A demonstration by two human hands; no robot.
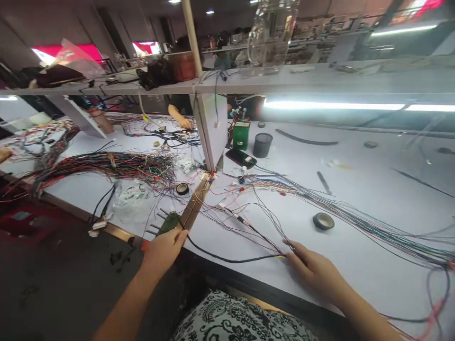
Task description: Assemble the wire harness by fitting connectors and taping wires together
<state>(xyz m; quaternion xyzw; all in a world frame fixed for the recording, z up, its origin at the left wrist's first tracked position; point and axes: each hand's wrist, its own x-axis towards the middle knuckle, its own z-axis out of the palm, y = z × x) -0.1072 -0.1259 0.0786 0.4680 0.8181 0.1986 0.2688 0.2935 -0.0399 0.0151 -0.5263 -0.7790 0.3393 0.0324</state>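
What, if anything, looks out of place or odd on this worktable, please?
A yellowish-brown smudge marks the white tabletop beyond the black tape roll nearest the right hand; it looks like a stain, though its cause is unclear.

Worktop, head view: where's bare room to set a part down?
Best spots: behind the wire bundle, between the mesh cup, curved black tube and grey strip; or in front of it, between the tape roll and right hand. Crowded: left of the wooden strip, with the wire pile and plastic bag.
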